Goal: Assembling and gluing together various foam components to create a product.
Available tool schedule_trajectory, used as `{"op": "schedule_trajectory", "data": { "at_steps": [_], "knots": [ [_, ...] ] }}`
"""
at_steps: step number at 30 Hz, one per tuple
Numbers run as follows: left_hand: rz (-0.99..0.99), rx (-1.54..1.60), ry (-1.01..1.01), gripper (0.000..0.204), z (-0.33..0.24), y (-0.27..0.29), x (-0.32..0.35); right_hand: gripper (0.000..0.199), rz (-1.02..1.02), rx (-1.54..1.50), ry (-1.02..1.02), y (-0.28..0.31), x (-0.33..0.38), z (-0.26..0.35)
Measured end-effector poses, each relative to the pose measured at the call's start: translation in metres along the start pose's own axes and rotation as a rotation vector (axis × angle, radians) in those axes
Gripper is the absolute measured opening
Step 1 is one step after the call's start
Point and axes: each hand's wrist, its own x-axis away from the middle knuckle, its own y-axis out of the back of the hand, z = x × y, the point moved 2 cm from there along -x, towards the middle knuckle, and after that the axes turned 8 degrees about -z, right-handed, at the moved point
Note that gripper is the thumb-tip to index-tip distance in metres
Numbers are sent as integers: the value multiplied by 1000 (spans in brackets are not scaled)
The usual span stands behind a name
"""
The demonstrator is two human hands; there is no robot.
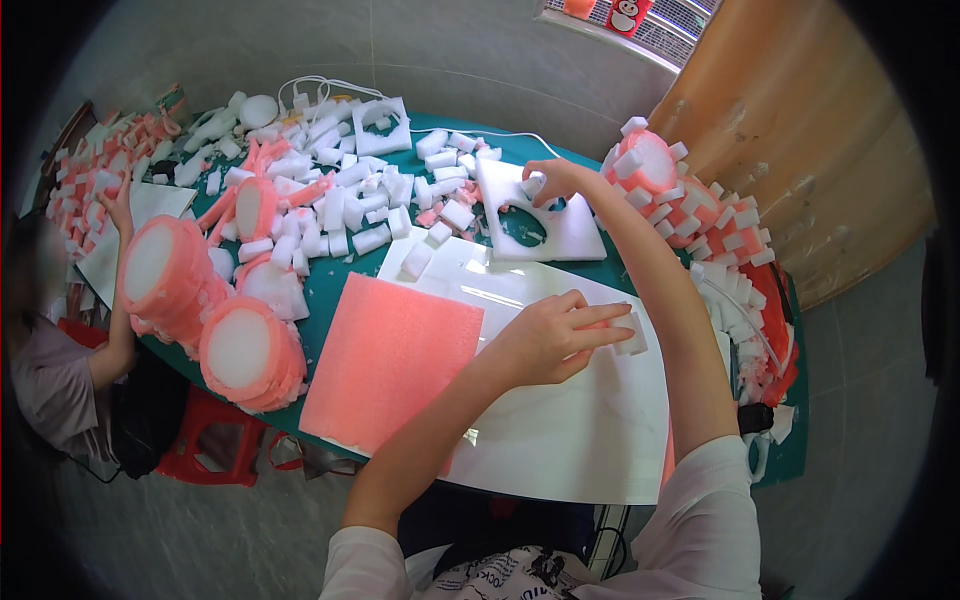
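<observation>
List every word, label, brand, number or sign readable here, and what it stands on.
White shirt: dark printed lettering, cut off at the bottom edge; wording not copied here.
Red item at the top edge: a figure; any lettering too small to read.
Pink sheet, white board, block at the left hand: no lettering seen.

A board (570,440) lies along the table's (322,325) near edge, a foam sheet (395,360) over its left part. Behind it, toward the far edge, lies a foam slab (580,240); foam blocks (335,205) spread leftward. Foam stacks (240,345) stand by the near edge, left of the sheet; a foam cluster (695,215) sits toward the right end.
</observation>
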Motion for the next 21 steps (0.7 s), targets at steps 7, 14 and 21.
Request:
{"op": "schedule_trajectory", "data": {
  "at_steps": [7,14,21],
  "knots": [
    [-1,-15,-19,44,0,2,-3,50,-82,-71,17,-2,-12,-8],
    [-2,-23,-22,45,0,2,-2,54,-138,-28,-32,-12,-5,-4],
    [-9,20,-5,44,-1,1,-3,44,-445,-83,8,35,14,-1]
  ]
}}
